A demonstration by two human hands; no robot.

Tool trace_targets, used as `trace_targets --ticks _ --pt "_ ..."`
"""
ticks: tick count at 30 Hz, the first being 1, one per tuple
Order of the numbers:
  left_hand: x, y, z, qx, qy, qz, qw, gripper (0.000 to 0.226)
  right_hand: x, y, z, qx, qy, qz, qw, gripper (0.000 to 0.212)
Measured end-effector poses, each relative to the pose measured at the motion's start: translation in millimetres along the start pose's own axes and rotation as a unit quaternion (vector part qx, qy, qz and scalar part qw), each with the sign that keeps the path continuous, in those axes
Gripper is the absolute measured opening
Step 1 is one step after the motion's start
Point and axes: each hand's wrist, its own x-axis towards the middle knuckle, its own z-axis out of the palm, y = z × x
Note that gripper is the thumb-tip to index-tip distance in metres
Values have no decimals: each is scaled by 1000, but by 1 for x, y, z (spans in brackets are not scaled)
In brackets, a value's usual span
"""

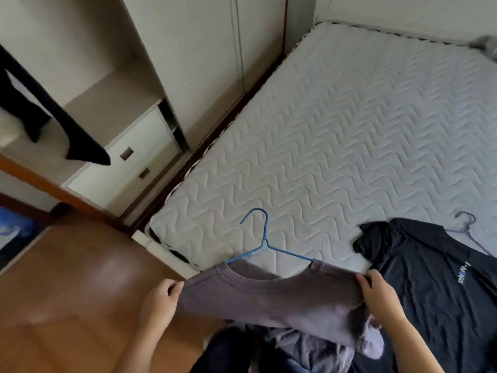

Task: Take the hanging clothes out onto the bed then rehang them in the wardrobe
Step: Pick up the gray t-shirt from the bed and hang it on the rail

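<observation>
I hold a brownish-grey T-shirt (269,294) stretched between both hands over the near corner of the bed (336,130). A blue wire hanger (265,238) sits inside its neck, hook pointing away from me. My left hand (161,297) pinches the shirt's left shoulder and my right hand (376,289) grips the right shoulder. A black T-shirt (430,278) with white lettering lies flat on the mattress to the right, on a purple hanger (466,227). More grey and dark clothes (295,348) are bunched below the held shirt. In the open wardrobe (102,84) at the left, a black garment (53,119) hangs.
White drawers (131,162) with two square handles stand at the wardrobe's bottom right. Closed wardrobe doors (215,49) run along the bed's left side. Wooden floor (67,292) lies at the lower left. Something grey (484,47) rests at the mattress's far right corner.
</observation>
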Motion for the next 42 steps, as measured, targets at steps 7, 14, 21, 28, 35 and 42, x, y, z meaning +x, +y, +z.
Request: trace_targets --ticks 7,14,21,28,35,42 --pt "-17 -49 -89 -39 118 -1 992 18 -33 -107 27 -34 21 -142 989 21" --pt "-44 -148 -228 -95 228 -28 968 23 -106 -246 98 -58 18 -277 959 22" --pt "-99 -236 -344 -76 358 -12 931 21 -185 -368 182 -95 -31 -409 907 16" --pt "-120 -306 -385 -121 436 -29 891 17 -236 -462 239 -181 -74 -515 834 11" --pt "-96 -323 -426 -121 486 -35 865 12 -245 -555 292 -191 -80 -572 793 11" --pt "22 -282 -474 -160 480 0 862 13 -177 -650 300 -126 -54 -561 817 11"
